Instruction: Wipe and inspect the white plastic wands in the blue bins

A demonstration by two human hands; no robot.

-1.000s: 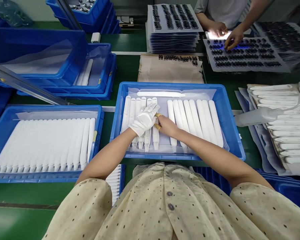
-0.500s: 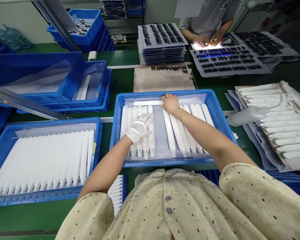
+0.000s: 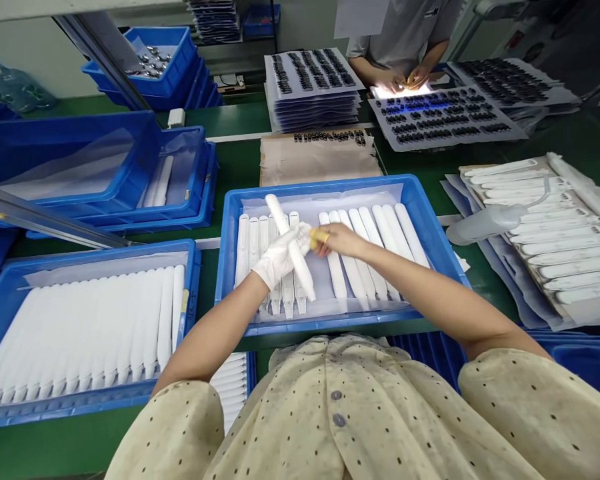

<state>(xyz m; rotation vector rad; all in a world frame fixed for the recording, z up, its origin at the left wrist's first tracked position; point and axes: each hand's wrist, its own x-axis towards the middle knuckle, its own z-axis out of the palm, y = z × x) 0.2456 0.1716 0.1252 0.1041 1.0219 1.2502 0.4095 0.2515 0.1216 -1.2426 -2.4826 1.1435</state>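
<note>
A blue tray (image 3: 230,220) in front of me holds two rows of long white plastic pieces on a clear sheet. My left hand (image 3: 279,257), in a white glove, is closed round one white piece (image 3: 291,248) held tilted above the left row. My right hand (image 3: 333,241), bare with yellow finger cots, pinches the same piece near its middle. The right row of white pieces (image 3: 365,247) lies just right of my hands.
A second blue tray (image 3: 193,267) full of white pieces sits at my left. Stacked blue bins (image 3: 130,167) stand behind it. White pieces on sheets (image 3: 555,233) lie at the right. Across the green table another person handles trays of small black parts (image 3: 440,113).
My right hand took the lone white piece from the tray's far edge and brought it back. Now both hands hold it over the left row.
</note>
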